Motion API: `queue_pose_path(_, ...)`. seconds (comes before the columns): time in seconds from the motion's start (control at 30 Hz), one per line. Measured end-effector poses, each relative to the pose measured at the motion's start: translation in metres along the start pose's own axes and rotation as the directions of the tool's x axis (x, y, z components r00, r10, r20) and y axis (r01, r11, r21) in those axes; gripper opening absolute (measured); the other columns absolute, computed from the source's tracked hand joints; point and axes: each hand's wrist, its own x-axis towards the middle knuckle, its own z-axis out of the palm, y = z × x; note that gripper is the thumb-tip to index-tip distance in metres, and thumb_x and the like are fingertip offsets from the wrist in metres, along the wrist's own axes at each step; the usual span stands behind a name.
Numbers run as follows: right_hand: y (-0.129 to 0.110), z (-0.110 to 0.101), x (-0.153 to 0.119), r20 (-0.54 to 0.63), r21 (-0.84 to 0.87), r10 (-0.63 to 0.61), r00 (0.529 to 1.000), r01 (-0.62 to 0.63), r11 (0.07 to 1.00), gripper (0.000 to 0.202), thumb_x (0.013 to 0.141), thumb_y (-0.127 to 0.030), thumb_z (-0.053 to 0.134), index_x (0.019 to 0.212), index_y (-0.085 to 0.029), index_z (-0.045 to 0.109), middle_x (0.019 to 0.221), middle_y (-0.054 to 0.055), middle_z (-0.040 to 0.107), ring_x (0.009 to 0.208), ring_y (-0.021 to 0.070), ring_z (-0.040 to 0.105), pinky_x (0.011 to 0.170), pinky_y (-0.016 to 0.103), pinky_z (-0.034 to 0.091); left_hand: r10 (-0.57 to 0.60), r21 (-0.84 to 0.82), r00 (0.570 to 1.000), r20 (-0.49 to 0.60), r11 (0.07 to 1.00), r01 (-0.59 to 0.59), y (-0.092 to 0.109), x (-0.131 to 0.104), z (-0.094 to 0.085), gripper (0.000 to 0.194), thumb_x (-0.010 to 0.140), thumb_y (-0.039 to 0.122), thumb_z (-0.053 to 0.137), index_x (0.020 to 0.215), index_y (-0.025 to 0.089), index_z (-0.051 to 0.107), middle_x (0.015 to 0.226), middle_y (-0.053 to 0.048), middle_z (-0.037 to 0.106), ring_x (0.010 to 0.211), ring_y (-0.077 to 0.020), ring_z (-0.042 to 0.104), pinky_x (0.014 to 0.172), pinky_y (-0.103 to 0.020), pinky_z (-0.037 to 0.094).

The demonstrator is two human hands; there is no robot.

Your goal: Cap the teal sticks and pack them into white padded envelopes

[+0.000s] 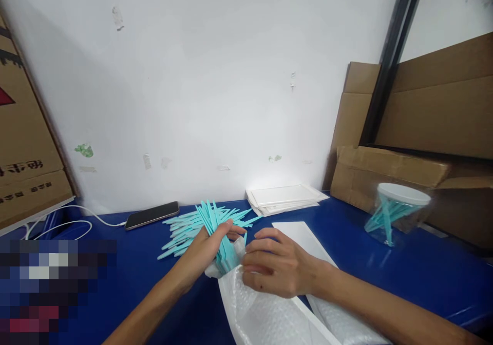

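My left hand is closed around a bundle of turquoise plastic sticks, whose narrow tips point up and away. The bundle's lower ends are in the mouth of a white bubble mailer. At that opening, my right hand has its fingers curled on the mailer's edge; its fingertips are partly hidden. Behind my left hand, a loose pile of the same sticks lies on the blue table. A second bubble mailer lies partly under my right forearm.
A stack of flat white mailers lies against the wall. On the right, a clear bag holds turquoise sticks and a white lid. A phone with a white cable sits at the left. Cardboard boxes flank the table; the lower left is pixelated.
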Motion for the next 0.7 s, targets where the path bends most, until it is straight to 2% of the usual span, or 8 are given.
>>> queue_pose_path(0.13,-0.001,0.002,0.000,-0.039,0.017,0.004,0.999,-0.004,1.000,0.019,0.085,-0.010,0.068,0.071,-0.024,0.064,0.078,-0.003,0.071,0.085,0.0130,0.061,0.088,0.031,0.048,-0.082,-0.136,0.995,0.053,0.987,0.088,0.006,-0.008,0.000,0.042,0.089,0.053,0.053,0.109,0.023,0.075,0.100,-0.005,0.072,0.101,-0.0278,0.064,0.089,-0.036,0.048)
queue_pose_path(0.3,0.001,0.000,-0.003,0.037,0.051,0.022,0.999,-0.023,0.998,0.017,0.085,-0.006,0.066,0.081,-0.023,0.066,0.086,-0.001,0.072,0.091,0.0150,0.061,0.090,0.033,0.048,-0.102,-0.289,0.990,0.101,0.949,0.128,0.008,-0.011,0.001,0.040,0.087,0.051,0.058,0.109,0.022,0.073,0.090,-0.003,0.070,0.088,-0.0229,0.064,0.078,-0.030,0.049)
queue_pose_path(0.37,0.000,-0.001,-0.004,0.079,0.139,0.104,0.991,-0.114,0.984,0.019,0.089,-0.004,0.060,0.090,-0.022,0.066,0.095,0.001,0.071,0.096,0.0160,0.061,0.090,0.035,0.047,-0.107,-0.302,0.990,0.091,0.944,0.130,0.009,-0.010,0.000,0.039,0.086,0.051,0.059,0.106,0.021,0.074,0.089,-0.003,0.069,0.087,-0.0221,0.063,0.077,-0.029,0.048)
queue_pose_path(0.43,-0.001,-0.003,-0.003,0.109,0.246,0.296,0.949,-0.314,0.917,0.020,0.093,-0.009,0.055,0.106,-0.023,0.064,0.109,0.004,0.068,0.104,0.0178,0.059,0.092,0.037,0.048,-0.101,-0.311,0.991,0.086,0.942,0.123,0.008,-0.008,-0.002,0.040,0.086,0.052,0.060,0.103,0.020,0.074,0.090,-0.004,0.069,0.089,-0.0227,0.063,0.078,-0.029,0.048)
queue_pose_path(0.5,-0.002,-0.006,0.000,0.173,0.348,0.557,0.812,-0.580,0.737,0.030,0.096,-0.021,0.056,0.125,-0.024,0.055,0.122,0.008,0.061,0.111,0.0207,0.057,0.093,0.040,0.048,-0.098,-0.324,0.994,0.051,0.940,0.109,0.007,-0.006,-0.004,0.040,0.084,0.054,0.061,0.099,0.019,0.075,0.092,-0.004,0.068,0.091,-0.0231,0.062,0.078,-0.028,0.048)
queue_pose_path(0.57,-0.001,-0.009,0.004,0.336,0.441,0.733,0.591,-0.787,0.433,0.042,0.098,-0.036,0.055,0.137,-0.025,0.045,0.126,0.010,0.059,0.112,0.0225,0.058,0.092,0.041,0.049,-0.092,-0.353,0.996,-0.007,0.932,0.083,0.006,-0.004,-0.005,0.041,0.082,0.056,0.063,0.098,0.020,0.074,0.091,-0.003,0.067,0.089,-0.0219,0.062,0.075,-0.027,0.048)
queue_pose_path(0.63,0.002,-0.012,0.008,0.562,0.497,0.720,0.408,-0.862,0.100,0.045,0.100,-0.046,0.049,0.139,-0.024,0.046,0.123,0.009,0.062,0.110,0.0222,0.059,0.094,0.040,0.048,-0.081,-0.393,0.995,-0.066,0.918,0.048,0.005,-0.002,-0.005,0.042,0.081,0.057,0.064,0.099,0.020,0.074,0.087,-0.002,0.065,0.083,-0.0202,0.062,0.071,-0.027,0.048)
queue_pose_path(0.7,0.006,-0.014,0.009,0.768,0.497,0.555,0.320,-0.845,-0.201,0.047,0.099,-0.053,0.048,0.133,-0.022,0.054,0.117,0.008,0.065,0.110,0.0219,0.061,0.097,0.039,0.047,-0.064,-0.418,0.991,-0.114,0.908,0.010,0.005,-0.001,-0.004,0.044,0.080,0.059,0.064,0.098,0.019,0.074,0.085,-0.002,0.066,0.080,-0.0202,0.062,0.069,-0.027,0.049)
